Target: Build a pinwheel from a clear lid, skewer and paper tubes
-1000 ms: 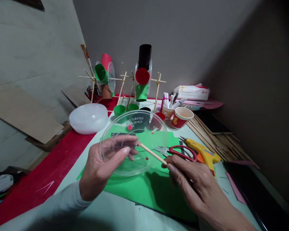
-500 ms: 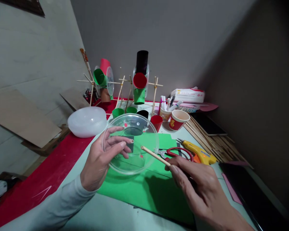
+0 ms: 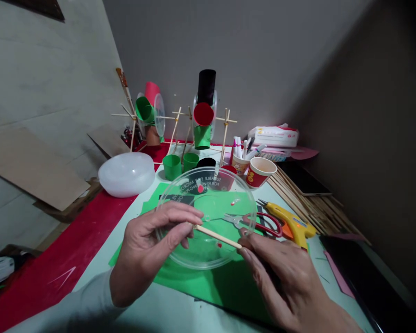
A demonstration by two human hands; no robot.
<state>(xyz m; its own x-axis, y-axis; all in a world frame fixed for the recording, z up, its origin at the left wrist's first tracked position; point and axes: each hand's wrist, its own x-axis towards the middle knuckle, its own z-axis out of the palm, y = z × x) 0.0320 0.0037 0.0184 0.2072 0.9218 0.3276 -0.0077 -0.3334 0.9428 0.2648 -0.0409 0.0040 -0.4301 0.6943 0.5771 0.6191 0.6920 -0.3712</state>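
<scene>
Clear plastic lid [image 3: 208,222], round and printed with reversed lettering, is held above the green paper sheet [image 3: 225,282] near the middle of the surface [image 3: 166,310]. The left hand [image 3: 152,245] has its grip clamped on the lid's left rim, thumb on the near face and fingers behind it. The right hand [image 3: 284,282] has its grip pinched together on a thin wooden stick [image 3: 217,237], whose far tip lies against the lid just beside the left thumb. Small red dots show on the lid.

Just right of the lid lie red-handled scissors [image 3: 263,224] and, beyond them, a yellow glue gun [image 3: 293,224]. Farther off stand two green paper cups [image 3: 180,165], a red paper cup [image 3: 260,172] and a cup of markers [image 3: 241,159]. To the far left rests a white bowl turned upside down [image 3: 126,173]. At the far edge rises a frame of sticks carrying green, red and black cups [image 3: 203,115]. A bundle of wooden sticks [image 3: 312,203] lies along the right.
</scene>
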